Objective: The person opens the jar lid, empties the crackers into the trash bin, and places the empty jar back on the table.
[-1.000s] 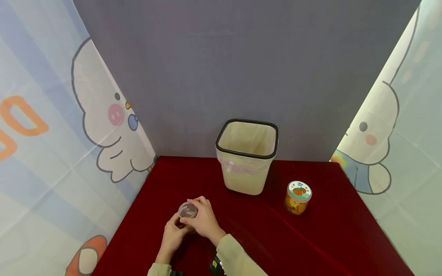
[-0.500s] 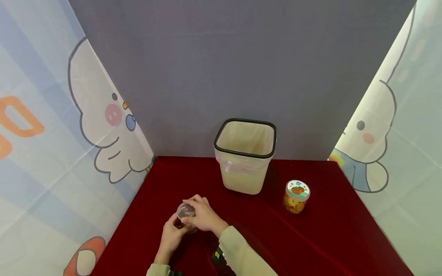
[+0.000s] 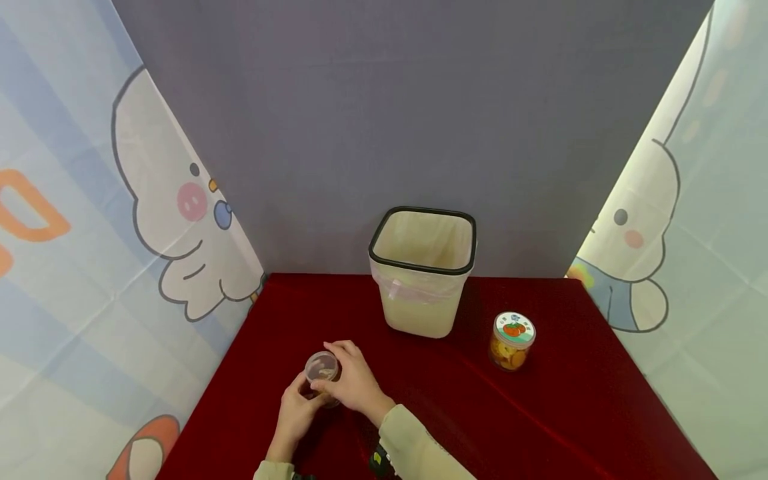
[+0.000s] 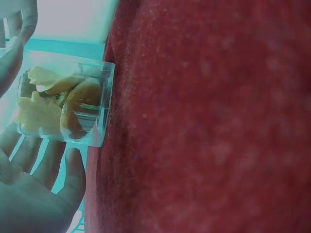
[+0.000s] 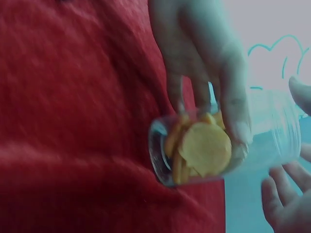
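Note:
In the head view a small clear jar stands at the front left between both hands. The left hand grips its lower side; the right hand has thumb and fingers round its top. Whether a clear lid covers it, I cannot tell. In the left wrist view the jar shows yellow and brown pieces inside, with left-hand fingers against its side. The right wrist view shows yellow-orange pieces near the base of the jar, an emptier upper part, and the right hand beside the rim.
A cream bin with a black rim and a bag liner stands at the back centre of the red cloth. To its right is a second jar with a tomato-picture lid and yellow pieces. Grey and printed curtains surround the table.
The head view has shifted slightly, so the bin and second jar appear a little further left. Both hands remain at the clear jar; the right hand's fingers have moved slightly around its top.

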A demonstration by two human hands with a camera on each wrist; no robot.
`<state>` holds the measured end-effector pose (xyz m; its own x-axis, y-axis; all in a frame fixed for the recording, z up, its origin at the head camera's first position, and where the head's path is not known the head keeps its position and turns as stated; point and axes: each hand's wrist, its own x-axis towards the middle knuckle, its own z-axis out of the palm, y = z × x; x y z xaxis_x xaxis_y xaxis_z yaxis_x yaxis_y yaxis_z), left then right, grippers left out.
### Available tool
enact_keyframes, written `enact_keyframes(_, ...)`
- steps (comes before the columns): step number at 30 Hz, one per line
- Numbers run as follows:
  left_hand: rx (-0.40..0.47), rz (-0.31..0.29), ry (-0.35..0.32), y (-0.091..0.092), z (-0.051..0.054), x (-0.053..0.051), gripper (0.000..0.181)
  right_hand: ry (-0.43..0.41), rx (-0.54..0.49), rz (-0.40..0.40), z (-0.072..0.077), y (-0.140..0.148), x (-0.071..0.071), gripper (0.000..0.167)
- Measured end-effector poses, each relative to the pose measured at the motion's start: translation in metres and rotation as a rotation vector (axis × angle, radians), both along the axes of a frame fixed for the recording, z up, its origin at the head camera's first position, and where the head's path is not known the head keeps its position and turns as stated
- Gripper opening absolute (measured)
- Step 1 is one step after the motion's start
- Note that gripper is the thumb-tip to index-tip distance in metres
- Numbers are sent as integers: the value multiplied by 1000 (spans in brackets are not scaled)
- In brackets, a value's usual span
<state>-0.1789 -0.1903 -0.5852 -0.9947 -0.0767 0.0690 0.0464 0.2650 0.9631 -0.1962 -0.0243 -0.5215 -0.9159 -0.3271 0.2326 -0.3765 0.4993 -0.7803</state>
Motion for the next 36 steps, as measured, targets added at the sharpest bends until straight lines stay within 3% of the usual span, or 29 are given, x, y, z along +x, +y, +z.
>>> enact_keyframes(5, 20, 3, 33, -1, 0, 2, 58, 60, -31, -105, -7, -8, 9, 76)
enact_keyframes(11, -4, 11, 17, 0, -8, 4, 59, 95, -45, -134, -18, -11, 16, 72)
enact_keyframes(22, -52, 19, 37, -2, -2, 0, 57, 49, -42, -91, -10, -9, 9, 67)
enact_keyframes(30, -49, 9, 37, -3, 2, -3, 58, 62, -14, -58, -3, -7, 6, 66)
enact_keyframes(36, -47, -19, 0, 6, 31, 12, 58, 57, -9, -57, -4, -6, 8, 67)
